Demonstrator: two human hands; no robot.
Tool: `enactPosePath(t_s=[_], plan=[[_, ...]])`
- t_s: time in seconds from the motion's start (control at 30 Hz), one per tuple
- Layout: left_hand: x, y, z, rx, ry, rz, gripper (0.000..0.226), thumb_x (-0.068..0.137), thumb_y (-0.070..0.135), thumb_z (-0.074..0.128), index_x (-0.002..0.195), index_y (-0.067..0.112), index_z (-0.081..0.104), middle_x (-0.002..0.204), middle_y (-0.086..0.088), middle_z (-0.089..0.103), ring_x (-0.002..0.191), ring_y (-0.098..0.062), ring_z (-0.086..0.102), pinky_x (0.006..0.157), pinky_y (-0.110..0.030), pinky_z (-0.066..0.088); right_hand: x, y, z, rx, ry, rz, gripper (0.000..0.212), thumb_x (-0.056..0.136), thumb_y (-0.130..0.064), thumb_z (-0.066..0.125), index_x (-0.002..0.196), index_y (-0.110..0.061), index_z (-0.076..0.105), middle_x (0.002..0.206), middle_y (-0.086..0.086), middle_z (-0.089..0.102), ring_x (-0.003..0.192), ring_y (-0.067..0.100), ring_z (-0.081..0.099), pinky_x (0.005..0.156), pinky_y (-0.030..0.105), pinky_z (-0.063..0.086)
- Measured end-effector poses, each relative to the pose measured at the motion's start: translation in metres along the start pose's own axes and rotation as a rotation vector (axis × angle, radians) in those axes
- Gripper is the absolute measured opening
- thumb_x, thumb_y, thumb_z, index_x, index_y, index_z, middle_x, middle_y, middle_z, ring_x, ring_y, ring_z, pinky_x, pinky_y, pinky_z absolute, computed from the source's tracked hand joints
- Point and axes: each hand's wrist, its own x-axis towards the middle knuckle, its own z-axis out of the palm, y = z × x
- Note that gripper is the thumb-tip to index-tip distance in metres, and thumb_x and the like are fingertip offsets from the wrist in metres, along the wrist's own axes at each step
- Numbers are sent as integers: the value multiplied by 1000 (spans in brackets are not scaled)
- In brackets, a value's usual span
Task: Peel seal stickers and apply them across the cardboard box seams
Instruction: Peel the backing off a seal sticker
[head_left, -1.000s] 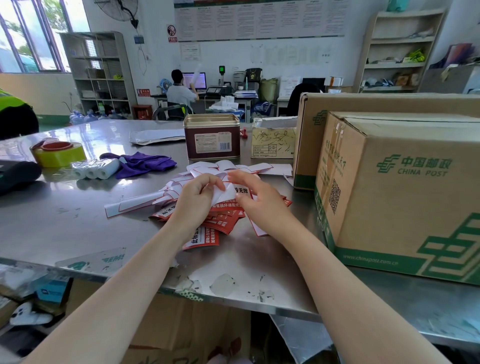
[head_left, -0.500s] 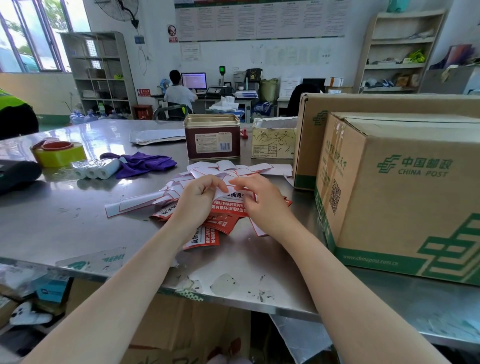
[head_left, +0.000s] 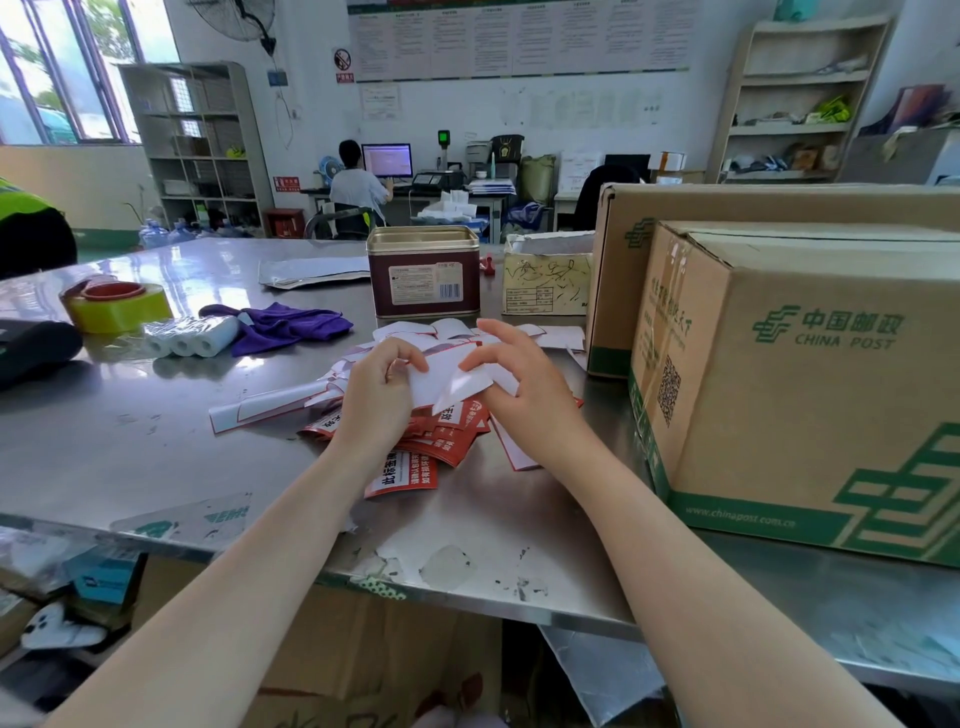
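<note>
A pile of red seal stickers (head_left: 423, 444) and white backing strips lies on the steel table (head_left: 130, 447). Just above the pile, my left hand (head_left: 376, 389) pinches the left end of one seal sticker (head_left: 441, 382), white side up. My right hand (head_left: 519, 384) pinches its right end, where a glossy corner is curled away from the backing. A closed China Post cardboard box (head_left: 800, 395) stands to the right of my hands, a taped seam running along its top.
A second cardboard box (head_left: 613, 275) stands behind the first. A maroon tin (head_left: 423, 273), a small carton (head_left: 545, 278), a purple cloth (head_left: 283, 325), white rolls (head_left: 189, 338) and yellow tape (head_left: 117, 306) sit farther back. A person (head_left: 358, 187) sits at a distant desk.
Both hands have lifted the sticker a little off the pile. The right fingers have peeled its corner farther from the backing.
</note>
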Motion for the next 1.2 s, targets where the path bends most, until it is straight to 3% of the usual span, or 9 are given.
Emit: enactPosePath(t_s=[0.13,0.23,0.43,0.53,0.67,0.8,0.9,1.03,1.2], plan=[[0,2,1,-2,48,-46,47,87,-7,31,63,23,58,84,6,59,89,-26,54,78,-39,45,0,-1,0,52,-41,37,27,93,-4,42,101,-28,51,144,-9,41,127,12,38,80,5,37],[-1,5,2,6,66,-69,47,88,-6,32,65,22,61,94,6,58,97,-22,53,86,-35,46,2,2,3,101,-5,47,33,94,-1,37,100,-32,49,135,-9,47,120,13,43,89,26,51],[1,3,-2,-3,95,-61,40,90,7,36,91,25,71,113,3,57,109,-33,56,96,-51,46,1,1,-2,53,62,90,31,96,-5,37,118,-21,51,136,-3,44,115,6,39,71,-2,34],[1,5,-4,2,102,-60,36,93,13,37,112,20,67,116,3,52,111,-23,54,98,-49,45,1,2,-4,54,172,109,28,96,-9,40,119,-17,52,139,-1,42,126,11,37,81,3,29],[1,6,-3,165,128,-32,40,95,18,37,132,13,52,140,-5,47,122,-20,46,101,-35,38,4,6,-6,56,300,170,22,97,-21,44,116,-15,55,133,-2,47,125,12,40,100,23,38],[9,9,-1,362,32,-49,36,94,28,31,122,17,53,140,-11,47,128,-27,41,104,-40,30,3,7,-8,98,369,193,24,97,-26,45,114,-13,56,114,-1,57,104,8,50,76,13,40],[23,9,3,538,-86,-112,48,95,32,28,137,14,41,145,-13,42,132,-31,36,107,-45,26,2,9,-7,104,369,210,25,97,-24,44,119,-13,52,116,1,59,101,7,55,69,10,45],[43,2,7,760,-209,-172,42,94,34,22,117,11,49,131,-19,52,118,-33,47,102,-47,31,3,10,-8,141,374,230,30,96,-18,45,126,-15,47,123,3,57,101,8,57,69,16,52],[46,-1,9,1011,-131,-119,54,94,41,29,142,17,29,136,-23,48,125,-37,43,104,-46,28,3,11,-9,198,392,262,40,94,-13,50,131,-18,37,126,6,56,97,7,58,66,17,54]])
